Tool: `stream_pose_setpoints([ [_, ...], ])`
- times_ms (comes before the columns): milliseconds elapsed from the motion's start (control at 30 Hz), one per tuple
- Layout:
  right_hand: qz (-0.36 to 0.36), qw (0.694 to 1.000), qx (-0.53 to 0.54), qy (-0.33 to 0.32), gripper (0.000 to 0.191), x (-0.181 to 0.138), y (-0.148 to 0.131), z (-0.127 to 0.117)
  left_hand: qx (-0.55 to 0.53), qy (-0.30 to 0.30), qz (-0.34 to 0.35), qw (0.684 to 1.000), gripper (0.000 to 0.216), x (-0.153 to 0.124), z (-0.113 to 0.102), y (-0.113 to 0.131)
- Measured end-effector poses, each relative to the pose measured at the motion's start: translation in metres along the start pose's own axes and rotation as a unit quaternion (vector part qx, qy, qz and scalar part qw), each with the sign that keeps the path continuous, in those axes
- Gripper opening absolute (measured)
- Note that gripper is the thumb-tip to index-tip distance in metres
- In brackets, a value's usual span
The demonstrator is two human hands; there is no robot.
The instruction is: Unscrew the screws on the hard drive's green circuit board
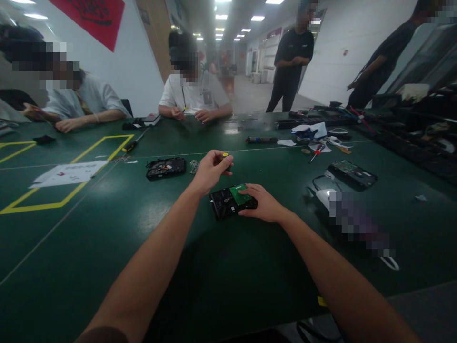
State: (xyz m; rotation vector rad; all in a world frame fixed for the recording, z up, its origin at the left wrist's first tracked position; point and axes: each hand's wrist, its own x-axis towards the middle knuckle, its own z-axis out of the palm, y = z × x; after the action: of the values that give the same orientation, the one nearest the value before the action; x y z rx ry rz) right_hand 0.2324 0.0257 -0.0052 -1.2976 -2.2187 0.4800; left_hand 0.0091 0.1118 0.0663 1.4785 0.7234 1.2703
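Note:
A black hard drive (224, 204) with a green circuit board (238, 193) on top lies on the green table (107, 228) in front of me. My left hand (210, 170) is closed round a small screwdriver (226, 161) with a yellow cap, held upright with its tip down at the drive. My right hand (262, 202) lies on the drive's right side, fingers pressed on the circuit board and gripping the edge.
Another opened hard drive (166, 168) lies to the left, a third (352, 173) to the right. A paper sheet (69, 173) sits inside yellow floor tape (64, 202). Tools and cables (321, 138) clutter the far right. Two people sit across the table; two stand behind.

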Motion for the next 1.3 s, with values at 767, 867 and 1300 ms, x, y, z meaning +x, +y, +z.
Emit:
stream_pose_setpoints([
  [767,0.006,1.000,0.012,0.005,0.074,-0.0013,-0.0001,0.0008,0.011,-0.045,0.008,0.999,0.029,-0.0023,0.0029,0.0054],
  [867,0.007,1.000,0.007,0.006,0.075,-0.0013,-0.0020,-0.0001,0.016,-0.043,0.017,0.999,0.029,-0.0019,0.0017,0.0055],
  [1300,-0.005,1.000,0.012,0.002,0.074,0.0001,-0.0044,-0.0030,0.024,0.006,0.046,0.999,0.030,0.0013,0.0003,0.0100],
])
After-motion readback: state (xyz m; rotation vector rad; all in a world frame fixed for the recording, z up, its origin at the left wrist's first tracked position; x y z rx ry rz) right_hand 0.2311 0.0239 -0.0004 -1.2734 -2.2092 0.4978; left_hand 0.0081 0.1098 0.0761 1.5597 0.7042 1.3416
